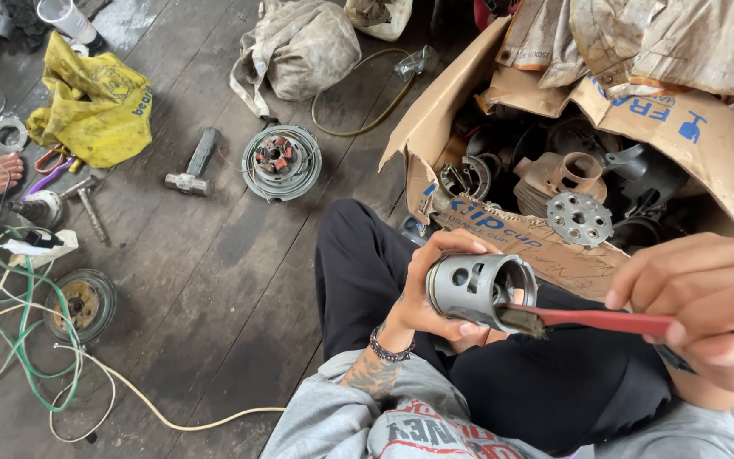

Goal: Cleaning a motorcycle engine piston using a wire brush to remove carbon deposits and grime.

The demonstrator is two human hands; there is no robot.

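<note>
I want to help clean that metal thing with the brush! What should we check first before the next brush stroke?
1. Left hand grips the grey metal cylinder firmly: ok, fingers wrap around it.
2. Right hand holds the red-handled brush: ok.
3. Bristles reach the cylinder's open end: ok, the tip sits at the rim.
4. Inside of the cylinder clean: cannot tell, it is dark in there.
5. Fingers clear of the bristles: ok, the left fingertips sit beside them, not under.
6. Cardboard box of parts steady beside the knee: cannot tell.
</note>
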